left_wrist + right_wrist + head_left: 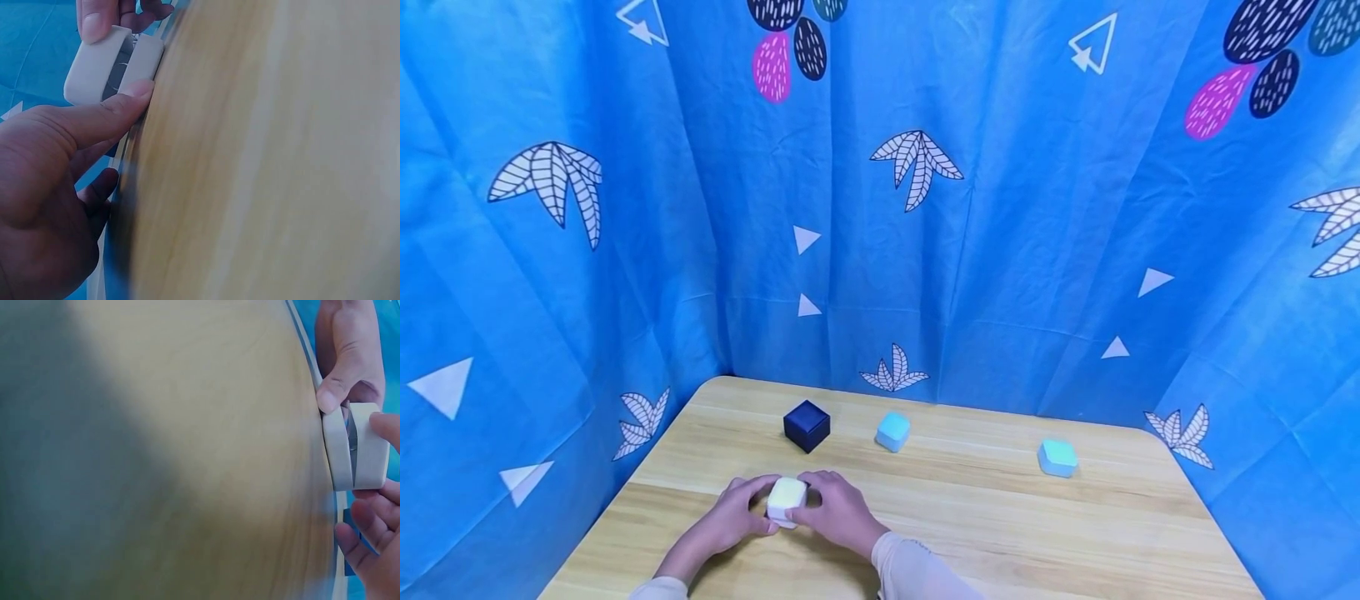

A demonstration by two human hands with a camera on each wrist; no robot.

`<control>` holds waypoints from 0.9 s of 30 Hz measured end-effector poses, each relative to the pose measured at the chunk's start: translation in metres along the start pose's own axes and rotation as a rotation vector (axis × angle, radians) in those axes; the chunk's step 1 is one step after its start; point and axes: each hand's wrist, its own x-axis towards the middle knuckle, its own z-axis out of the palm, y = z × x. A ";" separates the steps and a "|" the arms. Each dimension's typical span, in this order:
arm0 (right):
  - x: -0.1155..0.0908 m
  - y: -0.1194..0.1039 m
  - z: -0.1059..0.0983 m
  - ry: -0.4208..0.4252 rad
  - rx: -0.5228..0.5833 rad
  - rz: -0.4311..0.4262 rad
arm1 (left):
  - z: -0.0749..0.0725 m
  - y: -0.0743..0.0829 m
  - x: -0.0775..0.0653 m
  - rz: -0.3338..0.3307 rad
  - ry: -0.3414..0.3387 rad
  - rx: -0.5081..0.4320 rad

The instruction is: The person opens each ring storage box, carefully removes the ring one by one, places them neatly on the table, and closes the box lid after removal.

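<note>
On the table, a small white hinged box (787, 497), like a ring box, is held between my two hands. My left hand (730, 518) holds its lower half, the thumb on the base (142, 59) close to the wood. My right hand (841, 510) pinches the lid (373, 447), which stands a little apart from the base. Through the gap in the left wrist view, a dark interior and a thin shiny piece show; what it is cannot be made out.
A dark navy box (807, 427) stands behind my hands. To its right are a light blue box (893, 432) and, farther right, a mint-topped box (1057, 458). The wooden table (1000, 533) meets a blue patterned curtain (1000, 208) at the back and sides.
</note>
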 end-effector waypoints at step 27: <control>0.009 0.005 0.009 0.021 0.607 0.226 | 0.002 0.002 -0.002 0.005 0.018 -0.042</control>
